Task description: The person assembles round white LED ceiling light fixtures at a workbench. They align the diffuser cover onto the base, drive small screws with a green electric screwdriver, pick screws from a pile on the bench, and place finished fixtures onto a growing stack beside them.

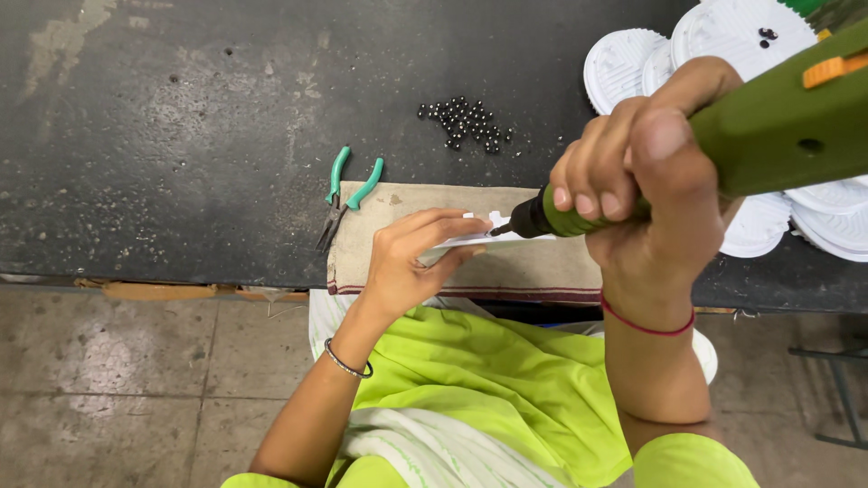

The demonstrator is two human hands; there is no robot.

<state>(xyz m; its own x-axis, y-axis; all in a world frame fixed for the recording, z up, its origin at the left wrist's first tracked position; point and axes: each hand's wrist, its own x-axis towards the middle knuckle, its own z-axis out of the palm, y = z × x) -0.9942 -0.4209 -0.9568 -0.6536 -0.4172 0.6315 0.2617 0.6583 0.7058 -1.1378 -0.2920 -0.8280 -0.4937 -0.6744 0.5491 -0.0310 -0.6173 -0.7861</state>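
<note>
My right hand [633, 172] grips a green power screwdriver [778, 131] with an orange switch, its dark tip pressed onto a flat white plastic piece [493, 233]. My left hand [411, 262] holds that white piece down on a beige cloth pad [542, 267] at the table's front edge, fingers spread over its left end. A red thread circles my right wrist and a thin bangle my left wrist.
Green-handled pliers [348, 194] lie just left of the pad on the dark worktable [181, 136]. A cluster of several small black beads [466, 122] sits behind the pad. White round plastic parts [723, 36] are stacked at the right. Below is a concrete floor.
</note>
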